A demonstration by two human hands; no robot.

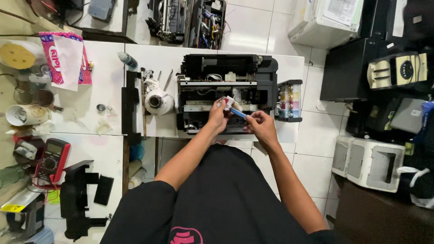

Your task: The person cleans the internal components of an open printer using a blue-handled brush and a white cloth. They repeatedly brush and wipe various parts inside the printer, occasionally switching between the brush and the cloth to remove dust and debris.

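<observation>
Black shirt fills the bottom; both hands (239,118) pinch stuff mid-frame: left (219,116) a small white plastic part (228,103), right (261,126) a thin blue syringe (238,113) slanting up-left over the opened black printer (226,92).

- White tiled floor (253,27) with grey grout lines, evenly lit from above.
- White bench (104,81) on the left, its top cluttered.
- Second white bench (289,63) in the middle.
- White and black machines (368,160) stand stacked on the floor along the right side.

Bright even light, slight edge distortion
</observation>
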